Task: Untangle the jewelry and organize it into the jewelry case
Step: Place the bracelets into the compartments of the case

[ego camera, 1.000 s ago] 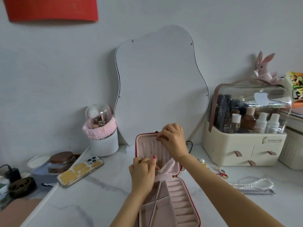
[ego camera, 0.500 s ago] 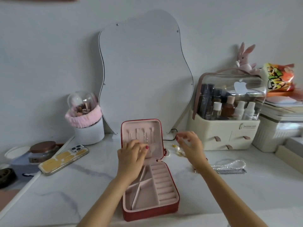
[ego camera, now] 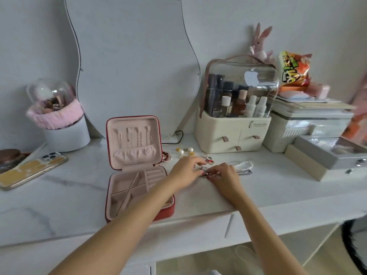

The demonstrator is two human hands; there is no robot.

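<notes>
Red case (ego camera: 139,213) lies open on the table (ego camera: 59,195); beside it, left hand (ego camera: 185,171) and right hand (ego camera: 225,175) pinch a tangle (ego camera: 210,173) with curled fingers, near pearls (ego camera: 243,165).

The open jewelry case (ego camera: 137,169) sits at centre frame on the table (ego camera: 59,205), the phone (ego camera: 31,169) far left. Right of the case, both hands meet over tangled jewelry (ego camera: 211,173); pearl earrings (ego camera: 185,151) lie behind, the cosmetics organizer (ego camera: 234,132) farther back.
</notes>
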